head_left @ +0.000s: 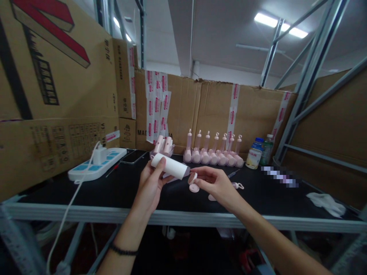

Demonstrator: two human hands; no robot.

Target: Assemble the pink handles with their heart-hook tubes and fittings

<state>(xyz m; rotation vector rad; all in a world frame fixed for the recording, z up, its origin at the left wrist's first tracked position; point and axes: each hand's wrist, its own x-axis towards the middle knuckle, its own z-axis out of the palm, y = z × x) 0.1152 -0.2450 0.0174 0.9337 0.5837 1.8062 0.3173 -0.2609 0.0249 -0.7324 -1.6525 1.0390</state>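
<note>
My left hand (151,181) is closed around a white cylinder (169,166), which tilts down to the right above the black tabletop. Right of it, my right hand (215,185) pinches a small pink round cap (192,178) between thumb and fingers. Just below that cap lies a pink disc (194,188) on the table. Another pale disc (212,197) is partly hidden under my right hand. Beyond the hand a small piece with a white loop (237,186) lies on its side. A translucent piece behind the cylinder is mostly hidden.
At the back stands a row of several pink loop-topped devices (213,157), with pink cylinders in a holder (164,145) to their left. A power strip (97,164) and phone (133,156) lie left. Bottles (254,153) and a white cloth (326,203) are right. Cardboard walls (183,110) enclose the table.
</note>
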